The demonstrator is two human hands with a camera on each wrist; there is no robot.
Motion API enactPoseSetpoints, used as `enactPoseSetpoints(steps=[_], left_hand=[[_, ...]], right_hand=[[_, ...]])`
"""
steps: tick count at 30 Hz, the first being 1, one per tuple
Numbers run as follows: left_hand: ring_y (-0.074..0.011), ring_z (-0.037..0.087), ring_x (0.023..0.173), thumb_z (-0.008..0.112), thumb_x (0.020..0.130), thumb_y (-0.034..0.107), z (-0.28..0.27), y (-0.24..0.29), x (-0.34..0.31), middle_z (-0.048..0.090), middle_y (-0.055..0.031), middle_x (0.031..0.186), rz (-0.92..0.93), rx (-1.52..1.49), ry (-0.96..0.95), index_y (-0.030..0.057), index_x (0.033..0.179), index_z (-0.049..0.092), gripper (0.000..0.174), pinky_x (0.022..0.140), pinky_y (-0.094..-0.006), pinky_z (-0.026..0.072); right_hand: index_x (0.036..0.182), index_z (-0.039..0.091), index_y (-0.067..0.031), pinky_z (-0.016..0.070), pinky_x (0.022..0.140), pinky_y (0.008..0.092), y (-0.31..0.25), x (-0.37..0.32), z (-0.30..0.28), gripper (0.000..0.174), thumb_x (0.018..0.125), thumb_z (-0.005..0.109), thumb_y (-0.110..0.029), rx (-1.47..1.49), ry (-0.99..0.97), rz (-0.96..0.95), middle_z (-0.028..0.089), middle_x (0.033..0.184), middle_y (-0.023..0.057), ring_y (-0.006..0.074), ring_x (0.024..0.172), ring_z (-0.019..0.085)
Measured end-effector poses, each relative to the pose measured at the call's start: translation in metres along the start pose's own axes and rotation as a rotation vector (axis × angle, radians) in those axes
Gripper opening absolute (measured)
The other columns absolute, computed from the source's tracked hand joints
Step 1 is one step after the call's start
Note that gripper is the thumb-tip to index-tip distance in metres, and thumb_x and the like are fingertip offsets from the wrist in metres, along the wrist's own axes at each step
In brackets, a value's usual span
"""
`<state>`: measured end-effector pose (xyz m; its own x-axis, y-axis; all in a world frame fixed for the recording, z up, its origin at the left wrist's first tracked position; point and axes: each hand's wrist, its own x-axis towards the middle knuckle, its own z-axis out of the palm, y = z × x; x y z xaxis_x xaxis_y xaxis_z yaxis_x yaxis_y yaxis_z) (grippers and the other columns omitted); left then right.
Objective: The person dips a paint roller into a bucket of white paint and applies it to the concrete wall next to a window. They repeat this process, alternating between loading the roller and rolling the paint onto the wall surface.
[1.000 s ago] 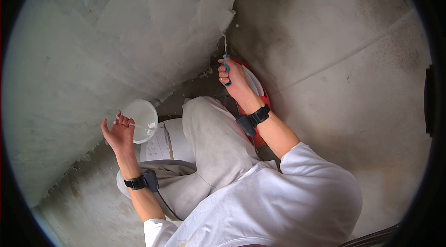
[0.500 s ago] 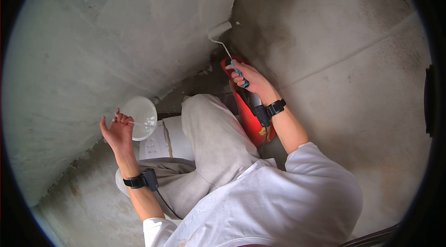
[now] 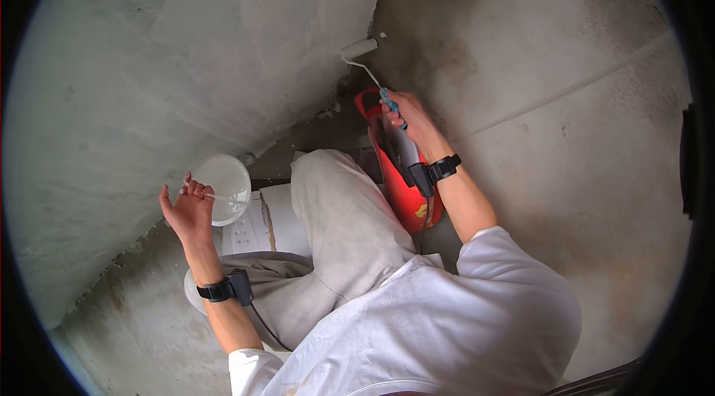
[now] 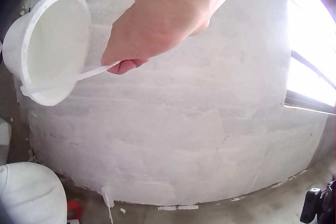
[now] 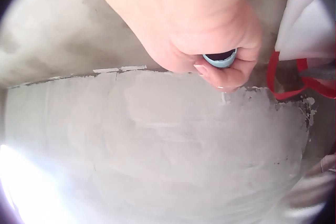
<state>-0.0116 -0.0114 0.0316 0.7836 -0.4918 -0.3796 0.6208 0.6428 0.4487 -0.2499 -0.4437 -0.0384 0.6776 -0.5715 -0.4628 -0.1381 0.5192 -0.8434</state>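
Note:
My right hand (image 3: 410, 119) grips the blue handle (image 3: 389, 102) of a small paint roller. Its white sleeve (image 3: 362, 48) lies against the foot of the wall (image 3: 223, 46), near the corner with the floor. In the right wrist view the fingers wrap round the handle's end (image 5: 220, 62); the rest of the roller is hidden behind the hand. My left hand (image 3: 194, 213) holds a white plastic bucket (image 3: 231, 184) by its thin strap handle (image 4: 95, 72), fingers hooked over the strap. The bucket hangs tilted beside the wall, with pale, wet-looking liquid inside.
A red shoe (image 3: 406, 198) on the right foot stands just below the right hand. The bent knee (image 3: 328, 172) lies between both arms. Concrete floor (image 3: 566, 143) spreads out at the right. A white box-like thing (image 3: 257, 228) is under the bucket.
The right hand has swung right and slightly back, then shifted a little further right; the roller sleeve, hidden at first, now shows along the wall's bottom edge. Left hand and bucket stay nearly still.

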Motion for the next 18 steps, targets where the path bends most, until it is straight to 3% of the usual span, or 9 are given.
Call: enactPoseSetpoints(steps=[13,18], left_hand=[[-0.0169,0.043,0.075,0.055,0.094,0.039,0.004,0.003,-0.003,0.043,-0.0048,0.080,-0.013,0.004,-0.011,-0.0057,0.114,0.051,0.049,0.077,-0.0337,0.0390],[-0.0160,0.041,0.076,0.055,0.094,0.038,0.011,0.002,-0.007,0.043,-0.0046,0.081,-0.023,-0.013,-0.018,-0.0056,0.114,0.050,0.049,0.076,-0.0332,0.0379]], right_hand=[[0.094,0.058,0.0003,0.0245,0.039,0.0185,0.001,0.020,-0.002,0.022,0.100,0.054,-0.021,0.055,0.020,0.100,0.053,0.072,0.0008,0.0031,0.049,0.039],[0.087,0.058,0.0004,0.0249,0.039,0.0225,0.017,0.047,-0.003,0.023,0.100,0.053,-0.018,-0.045,0.073,0.111,0.052,0.066,0.0023,0.0057,0.046,0.037]])
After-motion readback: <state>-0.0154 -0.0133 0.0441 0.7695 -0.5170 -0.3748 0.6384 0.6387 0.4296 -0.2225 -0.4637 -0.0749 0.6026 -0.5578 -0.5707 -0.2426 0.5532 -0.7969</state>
